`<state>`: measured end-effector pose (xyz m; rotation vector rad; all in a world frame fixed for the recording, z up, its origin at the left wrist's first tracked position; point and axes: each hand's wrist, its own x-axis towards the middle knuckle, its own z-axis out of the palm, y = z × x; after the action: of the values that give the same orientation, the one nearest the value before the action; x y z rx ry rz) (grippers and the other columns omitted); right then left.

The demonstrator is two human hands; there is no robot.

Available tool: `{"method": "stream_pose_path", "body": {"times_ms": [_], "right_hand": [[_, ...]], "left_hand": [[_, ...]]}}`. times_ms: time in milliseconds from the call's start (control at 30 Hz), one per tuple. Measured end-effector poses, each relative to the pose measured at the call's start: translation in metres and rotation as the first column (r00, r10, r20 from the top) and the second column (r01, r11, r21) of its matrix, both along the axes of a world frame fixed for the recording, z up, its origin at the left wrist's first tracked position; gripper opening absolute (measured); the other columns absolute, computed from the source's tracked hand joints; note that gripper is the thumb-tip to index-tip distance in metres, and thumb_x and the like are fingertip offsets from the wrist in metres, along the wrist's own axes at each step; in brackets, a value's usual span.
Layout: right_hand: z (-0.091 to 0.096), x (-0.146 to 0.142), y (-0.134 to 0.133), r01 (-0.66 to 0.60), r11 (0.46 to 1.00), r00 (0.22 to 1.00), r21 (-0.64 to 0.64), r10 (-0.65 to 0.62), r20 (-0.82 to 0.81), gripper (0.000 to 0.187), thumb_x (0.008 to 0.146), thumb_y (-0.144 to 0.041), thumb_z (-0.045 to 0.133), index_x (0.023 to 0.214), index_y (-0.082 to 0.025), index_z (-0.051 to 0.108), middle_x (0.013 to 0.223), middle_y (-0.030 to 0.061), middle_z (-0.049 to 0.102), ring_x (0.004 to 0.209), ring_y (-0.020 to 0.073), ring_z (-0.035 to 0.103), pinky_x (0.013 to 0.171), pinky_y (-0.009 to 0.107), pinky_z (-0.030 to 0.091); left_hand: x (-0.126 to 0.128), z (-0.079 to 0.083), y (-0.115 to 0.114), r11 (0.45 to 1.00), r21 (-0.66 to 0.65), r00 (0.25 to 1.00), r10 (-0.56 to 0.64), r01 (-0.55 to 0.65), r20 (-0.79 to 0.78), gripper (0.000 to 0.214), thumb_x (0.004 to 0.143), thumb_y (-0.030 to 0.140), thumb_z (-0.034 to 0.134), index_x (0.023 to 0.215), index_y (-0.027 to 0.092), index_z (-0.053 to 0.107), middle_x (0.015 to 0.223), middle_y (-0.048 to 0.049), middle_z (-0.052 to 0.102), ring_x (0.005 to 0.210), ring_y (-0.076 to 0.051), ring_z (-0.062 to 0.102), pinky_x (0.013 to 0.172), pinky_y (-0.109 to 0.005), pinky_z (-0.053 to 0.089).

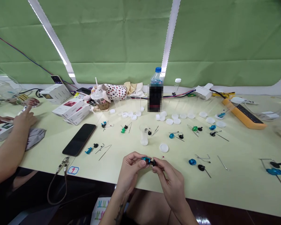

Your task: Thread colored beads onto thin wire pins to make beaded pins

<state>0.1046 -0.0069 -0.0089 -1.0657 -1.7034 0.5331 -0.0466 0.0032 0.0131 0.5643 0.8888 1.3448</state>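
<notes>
Near the table's front edge, my left hand [131, 170] pinches a small blue part [145, 159] between thumb and fingers. My right hand [170, 178] grips a small black knob-like part [154, 162] at the blue part's right end. The two pieces meet between my fingertips; whether they are joined, I cannot tell. Just beyond my hands stand a clear tube [144, 136] and a round white lid [164, 147] lying flat. To the right lie a blue part [192, 162], a black disc with a stem [201, 167] and thin bent metal wires [202, 158].
A black phone [79, 139] with a strap lies left. Similar small sets of parts are spread across the table [121, 147]. Behind them are several white caps [170, 121], a bottle [157, 78] and an orange power strip [244, 115]. Another person's arm [14, 150] works at far left.
</notes>
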Motion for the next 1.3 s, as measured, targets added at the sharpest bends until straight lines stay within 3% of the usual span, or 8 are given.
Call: {"method": "stream_pose_path", "body": {"times_ms": [300, 467, 700, 967, 1300], "right_hand": [[0.0021, -0.0015, 0.0002, 0.012, 1.0, 1.0, -0.018, -0.012, -0.006, 0.031, 0.095, -0.022, 0.056, 0.126, -0.022, 0.057, 0.102, 0.006, 0.072, 0.086, 0.017, 0.07, 0.075, 0.027, 0.059], [0.0024, -0.0018, 0.0002, -0.009, 1.0, 1.0, -0.015, 0.008, -0.029, 0.023, 0.095, -0.015, 0.051, 0.115, -0.024, 0.06, 0.101, 0.0025, 0.072, 0.09, 0.0148, 0.069, 0.08, 0.025, 0.057], [0.0017, 0.0009, 0.0001, -0.002, 1.0, 1.0, 0.018, 0.002, -0.003, 0.024, 0.095, -0.015, 0.053, 0.116, -0.024, 0.062, 0.097, 0.0022, 0.073, 0.084, 0.0151, 0.07, 0.075, 0.024, 0.058], [0.003, -0.0006, 0.0008, 0.02, 1.0, 1.0, 0.023, -0.019, -0.008, 0.032, 0.095, -0.019, 0.054, 0.127, -0.023, 0.057, 0.108, 0.0056, 0.071, 0.092, 0.0161, 0.07, 0.08, 0.025, 0.058], [0.0006, -0.0007, 0.0, 0.046, 0.999, 0.999, 0.023, -0.046, 0.007, 0.023, 0.094, -0.017, 0.055, 0.115, -0.023, 0.062, 0.097, 0.0019, 0.074, 0.083, 0.0147, 0.072, 0.074, 0.023, 0.058]], "left_hand": [[0.0011, -0.002, -0.0004, 0.999, 0.033, 1.0, 0.028, -0.028, 0.001, 0.016, 0.066, 0.019, 0.085, 0.075, 0.013, 0.073, 0.077, -0.0055, 0.077, 0.067, -0.012, 0.068, 0.067, -0.021, 0.054], [0.0019, -0.002, 0.0009, 0.999, 0.033, 1.0, 0.015, -0.014, -0.006, 0.017, 0.063, 0.019, 0.087, 0.073, 0.013, 0.074, 0.075, -0.0052, 0.077, 0.064, -0.011, 0.067, 0.066, -0.021, 0.054], [0.0016, -0.0024, 0.0013, 0.999, 0.04, 1.0, 0.004, -0.003, -0.017, 0.019, 0.06, 0.019, 0.088, 0.072, 0.014, 0.075, 0.075, -0.0059, 0.077, 0.068, -0.014, 0.069, 0.068, -0.023, 0.055], [0.0034, -0.0017, 0.003, 1.0, 0.02, 0.999, 0.015, -0.014, -0.029, 0.018, 0.062, 0.02, 0.087, 0.073, 0.014, 0.074, 0.078, -0.0065, 0.078, 0.072, -0.015, 0.071, 0.071, -0.023, 0.055], [0.0028, -0.0014, 0.0012, 1.0, 0.021, 1.0, 0.004, -0.004, -0.016, 0.018, 0.061, 0.02, 0.088, 0.072, 0.014, 0.074, 0.076, -0.0059, 0.078, 0.07, -0.014, 0.07, 0.069, -0.022, 0.054]]}}
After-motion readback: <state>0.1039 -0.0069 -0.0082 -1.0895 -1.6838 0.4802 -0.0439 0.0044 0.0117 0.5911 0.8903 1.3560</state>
